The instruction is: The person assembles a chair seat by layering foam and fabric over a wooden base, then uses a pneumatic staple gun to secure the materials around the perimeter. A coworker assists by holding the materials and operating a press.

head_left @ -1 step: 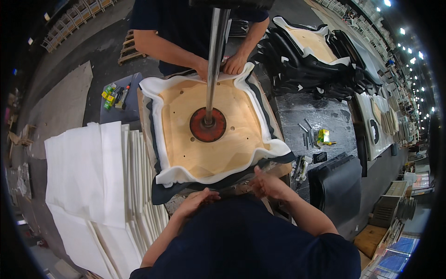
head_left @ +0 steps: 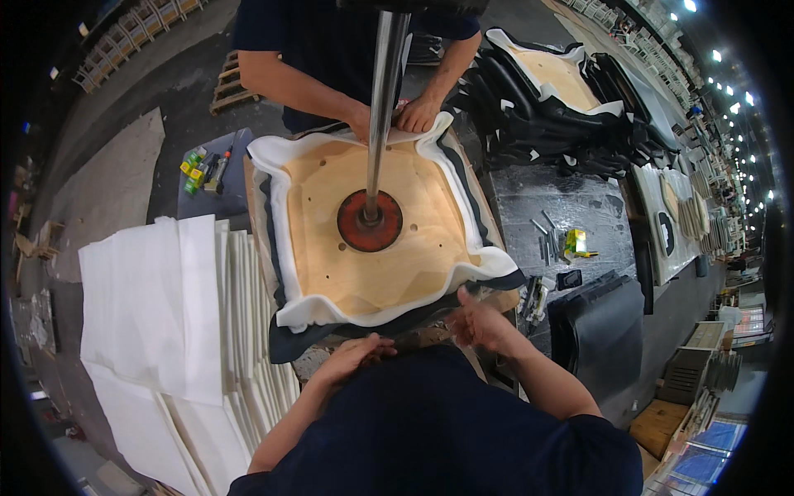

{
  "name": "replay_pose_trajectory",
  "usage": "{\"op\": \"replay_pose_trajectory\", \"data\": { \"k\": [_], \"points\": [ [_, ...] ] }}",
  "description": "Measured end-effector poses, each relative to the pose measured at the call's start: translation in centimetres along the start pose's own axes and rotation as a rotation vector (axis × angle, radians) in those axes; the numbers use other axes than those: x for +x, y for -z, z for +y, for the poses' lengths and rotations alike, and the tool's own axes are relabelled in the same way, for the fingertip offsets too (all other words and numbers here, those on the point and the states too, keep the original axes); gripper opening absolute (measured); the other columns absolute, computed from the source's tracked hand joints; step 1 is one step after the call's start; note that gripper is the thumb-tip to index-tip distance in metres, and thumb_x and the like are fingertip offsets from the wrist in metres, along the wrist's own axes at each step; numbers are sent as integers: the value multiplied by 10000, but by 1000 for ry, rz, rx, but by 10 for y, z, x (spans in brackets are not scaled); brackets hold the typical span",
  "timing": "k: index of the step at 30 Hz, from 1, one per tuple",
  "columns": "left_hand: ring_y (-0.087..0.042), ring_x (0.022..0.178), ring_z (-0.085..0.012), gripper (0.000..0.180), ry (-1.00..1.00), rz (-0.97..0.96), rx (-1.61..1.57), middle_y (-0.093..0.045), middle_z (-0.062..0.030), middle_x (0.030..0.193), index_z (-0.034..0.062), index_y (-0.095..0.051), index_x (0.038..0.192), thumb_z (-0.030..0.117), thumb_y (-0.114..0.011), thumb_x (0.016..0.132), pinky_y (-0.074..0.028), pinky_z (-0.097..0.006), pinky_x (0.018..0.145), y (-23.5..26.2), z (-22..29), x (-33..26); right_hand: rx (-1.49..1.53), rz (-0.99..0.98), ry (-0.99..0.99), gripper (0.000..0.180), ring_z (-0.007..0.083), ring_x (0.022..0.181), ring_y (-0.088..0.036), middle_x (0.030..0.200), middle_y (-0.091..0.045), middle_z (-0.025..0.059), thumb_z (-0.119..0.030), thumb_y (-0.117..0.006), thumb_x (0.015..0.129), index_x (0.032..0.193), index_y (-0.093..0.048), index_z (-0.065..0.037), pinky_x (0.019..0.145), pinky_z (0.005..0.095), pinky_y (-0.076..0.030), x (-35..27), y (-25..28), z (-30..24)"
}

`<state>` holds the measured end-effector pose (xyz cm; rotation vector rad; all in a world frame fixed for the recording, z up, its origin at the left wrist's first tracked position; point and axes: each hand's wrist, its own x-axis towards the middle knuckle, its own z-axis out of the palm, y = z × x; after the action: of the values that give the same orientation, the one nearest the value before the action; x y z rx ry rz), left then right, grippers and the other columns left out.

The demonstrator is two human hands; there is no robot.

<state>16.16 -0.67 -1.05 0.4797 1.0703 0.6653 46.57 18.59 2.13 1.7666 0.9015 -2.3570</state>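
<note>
Wooden pallet on the floor — bright lamps off right.

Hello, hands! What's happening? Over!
Left hand, right hand: by near edge of black cover. Wooden board under red disc and pole. Co-worker's hands at far edge.

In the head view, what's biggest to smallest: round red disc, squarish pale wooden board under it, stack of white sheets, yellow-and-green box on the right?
1. white sheet stack
2. pale wooden board
3. red disc
4. yellow-and-green box
</note>
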Motion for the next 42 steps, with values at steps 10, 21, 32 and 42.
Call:
{"op": "replay_pose_trajectory", "data": {
  "k": [10,21,32,42],
  "points": [
    [-732,874,-264,713,280,-168,-696,-772,-127,1267,106,-656,1375,721,-411,1111,-585,-411,833,-60,14,84,122,175,-76,656,317,701,-677,881,-689,160,-689,-615,1039,1247,-636,-67,729,536,-566,31,27,-23],
    [-734,924,-321,702,74,307,-621,-767,-159,1158,1,-639,1371,626,-414,1145,-589,-494,851,-106,44,103,-293,87,-28,663,247,518,-648,681,-653,108,-622,-566,1101,1005,-665,27,504,433,-546,39,44,-63],
    [-732,802,-251,598,-46,641,14,-725,-144,790,-39,-724,1045,486,-463,1161,-579,-360,789,-119,51,94,-504,40,301,700,196,521,-589,615,-627,107,-636,-597,1070,764,-683,-13,541,377,-461,51,70,-34],
    [-732,1126,-323,754,32,555,-566,-737,-208,1248,-17,-649,1361,673,-472,1115,-587,-426,980,-92,35,-11,-58,49,77,689,197,503,-605,632,-620,50,-673,-658,1036,843,-677,-12,493,353,-519,38,71,-37]
  ]
}}
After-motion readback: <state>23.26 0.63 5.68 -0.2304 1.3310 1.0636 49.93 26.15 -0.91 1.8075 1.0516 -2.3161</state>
